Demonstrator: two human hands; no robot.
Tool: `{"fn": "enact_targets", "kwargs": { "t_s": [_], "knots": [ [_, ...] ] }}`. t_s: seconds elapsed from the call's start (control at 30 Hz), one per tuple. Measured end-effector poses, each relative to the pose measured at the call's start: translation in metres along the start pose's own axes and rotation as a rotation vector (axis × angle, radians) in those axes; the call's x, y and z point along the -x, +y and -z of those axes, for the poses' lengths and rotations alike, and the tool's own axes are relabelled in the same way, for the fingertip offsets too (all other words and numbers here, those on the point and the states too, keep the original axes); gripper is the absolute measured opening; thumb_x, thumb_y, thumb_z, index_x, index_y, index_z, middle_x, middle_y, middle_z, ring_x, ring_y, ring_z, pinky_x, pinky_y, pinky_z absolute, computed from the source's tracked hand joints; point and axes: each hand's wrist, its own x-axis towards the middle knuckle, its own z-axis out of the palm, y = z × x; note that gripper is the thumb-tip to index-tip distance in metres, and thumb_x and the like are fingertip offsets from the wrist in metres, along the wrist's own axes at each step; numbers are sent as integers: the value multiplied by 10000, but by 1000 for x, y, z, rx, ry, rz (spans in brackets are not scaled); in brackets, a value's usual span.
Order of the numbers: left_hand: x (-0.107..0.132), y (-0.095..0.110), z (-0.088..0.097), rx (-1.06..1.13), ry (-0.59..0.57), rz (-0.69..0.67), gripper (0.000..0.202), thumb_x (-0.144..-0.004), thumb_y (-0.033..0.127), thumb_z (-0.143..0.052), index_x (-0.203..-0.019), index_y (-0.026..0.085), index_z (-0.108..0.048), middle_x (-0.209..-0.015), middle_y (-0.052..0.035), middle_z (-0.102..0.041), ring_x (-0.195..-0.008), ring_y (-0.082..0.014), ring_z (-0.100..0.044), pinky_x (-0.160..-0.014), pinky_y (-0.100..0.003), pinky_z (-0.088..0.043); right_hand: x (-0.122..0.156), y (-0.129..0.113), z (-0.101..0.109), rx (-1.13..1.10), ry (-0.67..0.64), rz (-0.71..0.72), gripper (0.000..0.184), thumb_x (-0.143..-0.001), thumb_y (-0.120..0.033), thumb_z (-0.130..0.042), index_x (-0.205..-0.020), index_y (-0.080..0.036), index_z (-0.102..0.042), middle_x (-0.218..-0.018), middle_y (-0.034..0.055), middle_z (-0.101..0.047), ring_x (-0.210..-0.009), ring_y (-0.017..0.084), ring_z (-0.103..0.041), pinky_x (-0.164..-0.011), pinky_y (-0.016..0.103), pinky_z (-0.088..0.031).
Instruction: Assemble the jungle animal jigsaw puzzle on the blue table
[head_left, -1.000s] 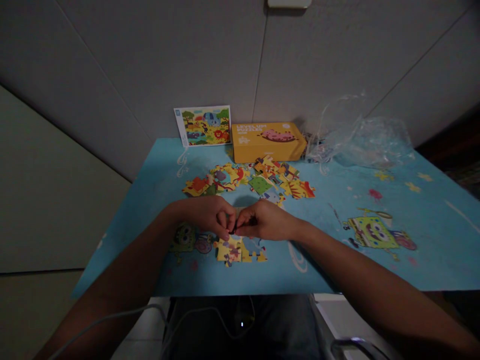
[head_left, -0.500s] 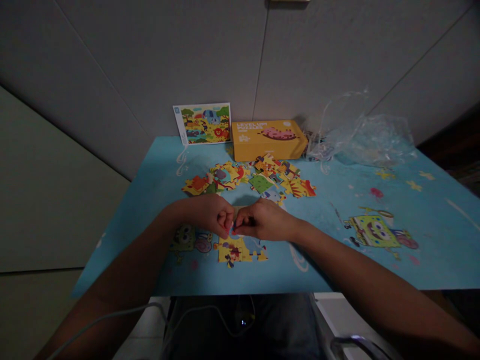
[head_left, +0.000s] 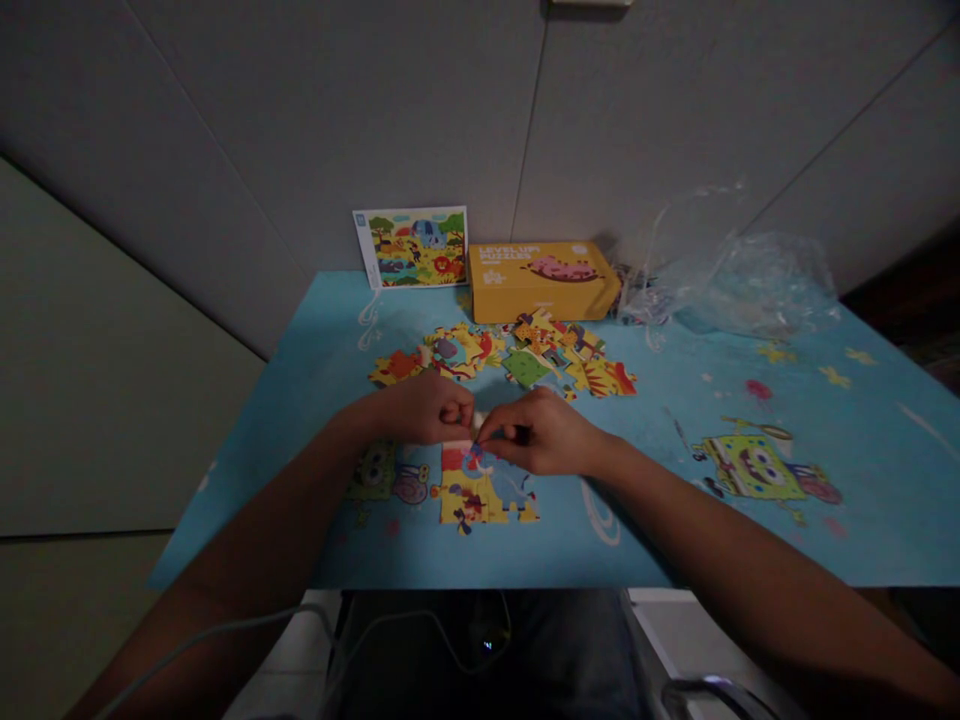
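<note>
Several joined puzzle pieces (head_left: 491, 497) lie flat in front of me, yellow with blue elephant parts and a small brown figure. My left hand (head_left: 429, 408) is closed at their upper left edge, its fingertips pinching a puzzle piece there. From the other side my right hand (head_left: 546, 432) pinches at the same upper edge, thumb and forefinger together on a puzzle piece. The fingertips of both hands nearly meet, and they partly hide the pieces. Beyond the hands lie loose puzzle pieces (head_left: 527, 366) in a heap, some overlapping.
A picture card (head_left: 415, 248) leans on the wall at the back, beside a yellow puzzle box (head_left: 541, 283). Crumpled clear plastic (head_left: 765, 285) lies at the back right. The blue tabletop (head_left: 675, 540) has printed cartoon figures. A cable (head_left: 247, 622) crosses below the table's front edge.
My hands have shifted slightly up and away from me, and more of the upper part of the joined puzzle pieces shows. The view has moved a little.
</note>
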Motion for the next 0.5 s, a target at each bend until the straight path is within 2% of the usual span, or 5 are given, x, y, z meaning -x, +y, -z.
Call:
{"fn": "enact_targets", "kwargs": {
  "t_s": [0.1, 0.17, 0.3, 0.4, 0.5],
  "knots": [
    [-5, -7, 2, -177, 235, -6, 105, -784, 260, -675, -735, 169, -662, -537, 66, -507, -517, -79, -467, -566, -216, -329, 0, 10, 13, 74, 95, -75, 133, -818, -239, -622, -825, -167, -733, -506, -52, -518, -460, 69, -440, -539, 231, -311],
    [-7, -10, 4, -311, 302, -7, 102, -797, 284, -696, -776, 184, -694, -585, 46, -563, -576, -102, -513, -630, -240, -362, 2, 12, 23, 167, 94, -107, 145, -819, -242, -608, -808, -171, -735, -521, -37, -541, -471, 79, -453, -542, 240, -314],
    [-8, -12, 2, -438, 277, -223, 227, -790, 432, -735, -881, 225, -751, -931, -56, -661, -954, -220, -568, -903, -355, -406, 11, -7, 28, 230, -30, 66, 211, -854, -231, -547, -945, -187, -731, -652, 7, -658, -542, 114, -531, -566, 263, -351],
    [-10, -13, -3, -449, 319, -298, 233, -761, 435, -765, -922, 267, -777, -1212, -95, -589, -1173, -296, -469, -1045, -457, -343, 16, -27, 13, 195, -137, 178, 331, -819, -260, -583, -1127, -186, -678, -631, -9, -648, -548, 136, -549, -550, 272, -363],
    [-11, -15, -6, -414, 333, -314, 204, -753, 431, -779, -896, 286, -788, -1341, -84, -524, -1293, -330, -371, -1119, -506, -276, 15, -35, -3, 189, -260, 228, 306, -791, -217, -579, -1073, -231, -696, -715, -10, -703, -601, 142, -596, -549, 270, -366]
  ]
}}
